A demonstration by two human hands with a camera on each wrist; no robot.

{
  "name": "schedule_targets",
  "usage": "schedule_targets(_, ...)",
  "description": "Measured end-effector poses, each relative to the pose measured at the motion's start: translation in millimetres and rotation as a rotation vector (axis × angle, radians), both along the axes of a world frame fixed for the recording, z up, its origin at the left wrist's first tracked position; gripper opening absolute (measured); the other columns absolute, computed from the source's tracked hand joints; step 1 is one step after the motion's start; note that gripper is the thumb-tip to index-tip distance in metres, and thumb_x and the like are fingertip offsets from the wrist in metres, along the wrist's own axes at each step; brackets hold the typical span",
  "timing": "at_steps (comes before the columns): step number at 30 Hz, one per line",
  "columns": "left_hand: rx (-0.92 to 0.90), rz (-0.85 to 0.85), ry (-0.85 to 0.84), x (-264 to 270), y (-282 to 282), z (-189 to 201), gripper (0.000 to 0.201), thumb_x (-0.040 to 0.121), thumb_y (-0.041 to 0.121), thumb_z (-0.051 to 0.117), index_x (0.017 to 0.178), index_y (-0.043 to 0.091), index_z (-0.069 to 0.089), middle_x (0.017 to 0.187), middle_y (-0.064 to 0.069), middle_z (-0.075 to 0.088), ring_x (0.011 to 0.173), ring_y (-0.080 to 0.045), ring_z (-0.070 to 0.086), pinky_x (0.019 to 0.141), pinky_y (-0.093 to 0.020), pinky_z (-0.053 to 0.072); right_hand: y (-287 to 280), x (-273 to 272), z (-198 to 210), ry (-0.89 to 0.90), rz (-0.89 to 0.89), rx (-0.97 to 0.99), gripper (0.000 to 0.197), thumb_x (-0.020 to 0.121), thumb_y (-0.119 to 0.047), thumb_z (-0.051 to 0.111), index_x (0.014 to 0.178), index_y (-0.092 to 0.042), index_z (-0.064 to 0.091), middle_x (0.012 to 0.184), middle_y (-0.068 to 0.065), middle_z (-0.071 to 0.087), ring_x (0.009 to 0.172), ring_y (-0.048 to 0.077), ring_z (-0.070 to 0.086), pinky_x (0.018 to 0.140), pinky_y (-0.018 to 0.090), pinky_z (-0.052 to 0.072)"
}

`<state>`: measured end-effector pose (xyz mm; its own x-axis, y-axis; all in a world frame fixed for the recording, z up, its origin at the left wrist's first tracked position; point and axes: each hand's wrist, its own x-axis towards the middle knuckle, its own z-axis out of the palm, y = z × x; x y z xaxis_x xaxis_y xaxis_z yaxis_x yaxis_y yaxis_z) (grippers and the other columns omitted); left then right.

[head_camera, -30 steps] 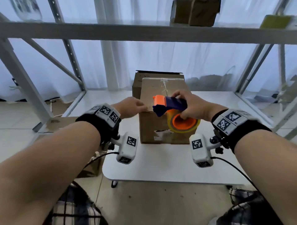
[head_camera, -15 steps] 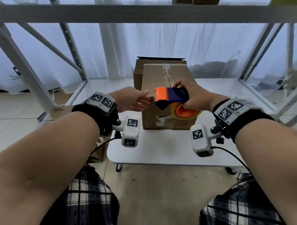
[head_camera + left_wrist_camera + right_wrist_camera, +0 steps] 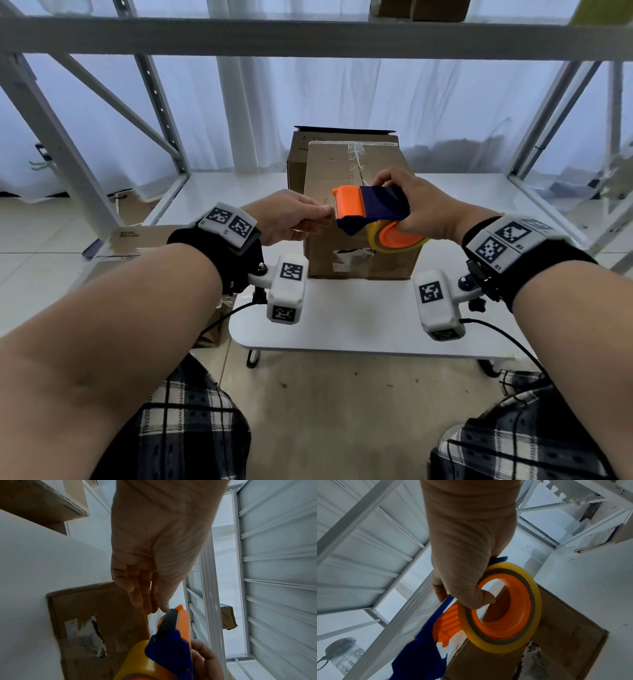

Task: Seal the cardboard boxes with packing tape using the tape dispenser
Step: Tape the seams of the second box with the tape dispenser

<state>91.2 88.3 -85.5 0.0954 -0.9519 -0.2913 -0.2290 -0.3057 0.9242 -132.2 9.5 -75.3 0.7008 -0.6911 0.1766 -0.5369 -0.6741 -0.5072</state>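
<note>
Right hand [image 3: 424, 209] grips the tape dispenser [image 3: 371, 209]; left hand [image 3: 291, 221] fingers pinch at its orange edge above the cardboard box [image 3: 342, 178].

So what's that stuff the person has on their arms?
Both arms are bare, with no sleeves. Each wrist wears a black band: left band, right band. White tiles with black square codes sit on top. A white camera box with more codes hangs below each wrist, and a thin black cable trails from it.
</note>
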Motion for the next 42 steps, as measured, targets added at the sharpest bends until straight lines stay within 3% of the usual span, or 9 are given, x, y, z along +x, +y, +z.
schedule_targets(3, -0.022, -0.013, -0.001, -3.3, 1.0, 1.9, 0.014, 0.09, 0.018, 0.062, 0.081, 0.01, 0.068, 0.073, -0.001, 0.07, 0.065, -0.009, 0.059, 0.061, -0.022, 0.043, 0.0, 0.3, 0.6, -0.006, 0.015, 0.023, 0.063, 0.068, 0.006, 0.066, 0.111, -0.033, 0.041, 0.096, -0.018, 0.054, 0.094, 0.022, 0.056, 0.086, 0.043, 0.049)
schedule_targets(7, -0.053, -0.032, -0.032, -5.2, 2.8, 6.5, 0.016, 0.091, 0.013, 0.059, 0.078, 0.008, 0.065, 0.074, -0.004, 0.065, 0.065, -0.009, 0.057, 0.061, -0.02, 0.044, -1.0, -3.5, 2.2, 0.0, -0.003, 0.07, 0.062, 0.071, 0.012, 0.063, 0.114, -0.026, 0.038, 0.094, -0.007, 0.054, 0.079, 0.009, 0.055, 0.062, 0.008, 0.042)
schedule_targets(8, -0.066, -0.023, -0.033, -5.7, 2.8, 7.4, 0.016, 0.092, 0.011, 0.058, 0.077, 0.007, 0.064, 0.073, -0.005, 0.064, 0.065, -0.01, 0.057, 0.06, -0.02, 0.044, -1.7, -5.4, 2.5, 0.009, -0.006, 0.069, 0.063, 0.071, 0.012, 0.063, 0.114, -0.025, 0.037, 0.094, -0.004, 0.054, 0.077, 0.007, 0.054, 0.058, 0.006, 0.041)
schedule_targets(14, -0.105, 0.035, -0.07, -5.8, 2.0, 8.3, 0.016, 0.093, 0.004, 0.052, 0.079, 0.002, 0.06, 0.075, -0.01, 0.062, 0.067, -0.015, 0.059, 0.064, -0.021, 0.049, -5.3, -8.9, -7.5, 0.106, -0.021, 0.009, 0.062, 0.072, 0.0, 0.068, 0.113, -0.025, 0.029, 0.091, 0.0, 0.057, 0.074, 0.018, 0.053, 0.067, 0.029, 0.042)
schedule_targets(19, -0.107, 0.077, -0.091, -0.2, 4.6, 10.6, 0.014, 0.094, 0.005, 0.051, 0.083, 0.003, 0.059, 0.079, -0.01, 0.064, 0.069, -0.015, 0.062, 0.063, -0.019, 0.052, -9.1, -8.5, -9.4, 0.123, -0.03, -0.014, 0.059, 0.074, 0.002, 0.066, 0.111, -0.021, 0.026, 0.087, 0.001, 0.049, 0.071, 0.019, 0.049, 0.058, 0.024, 0.037)
schedule_targets(24, -0.073, 0.118, -0.105, -4.3, 5.3, 11.1, 0.016, 0.096, 0.01, 0.048, 0.084, 0.007, 0.059, 0.08, -0.007, 0.069, 0.071, -0.015, 0.064, 0.068, -0.023, 0.052, -5.3, -0.6, -13.0, 0.149, 0.018, -0.038, 0.068, 0.072, -0.014, 0.075, 0.128, -0.017, 0.036, 0.103, 0.005, 0.054, 0.087, 0.023, 0.054, 0.076, 0.032, 0.045)
schedule_targets(28, -0.053, 0.153, -0.06, -3.7, 5.9, 11.6, 0.013, 0.094, 0.014, 0.053, 0.087, 0.007, 0.062, 0.077, -0.007, 0.07, 0.071, -0.016, 0.066, 0.074, -0.027, 0.054, -4.1, -0.7, -12.7, 0.114, 0.017, -0.014, 0.063, 0.073, -0.021, 0.079, 0.124, -0.018, 0.042, 0.103, 0.0, 0.053, 0.09, 0.018, 0.053, 0.07, 0.02, 0.04)
schedule_targets(33, -0.071, 0.095, -0.009, -0.8, 9.1, 11.8, 0.013, 0.089, 0.02, 0.065, 0.086, 0.008, 0.064, 0.077, -0.005, 0.071, 0.066, -0.011, 0.066, 0.06, -0.019, 0.054, -4.3, -2.0, -14.5, 0.066, 0.038, 0.054, 0.063, 0.071, -0.013, 0.081, 0.121, -0.02, 0.043, 0.104, 0.001, 0.055, 0.091, 0.017, 0.056, 0.074, 0.021, 0.044)
schedule_targets(42, -0.15, 0.153, 0.107, -12.9, 9.9, 24.0, 0.01, 0.089, 0.013, 0.065, 0.08, 0.008, 0.064, 0.072, -0.005, 0.071, 0.06, -0.009, 0.066, 0.056, -0.017, 0.053, -1.3, 0.1, -20.7, 0.011, 0.066, 0.149, 0.071, 0.071, -0.005, 0.08, 0.121, -0.028, 0.036, 0.114, 0.001, 0.051, 0.104, 0.02, 0.053, 0.089, 0.03, 0.047)
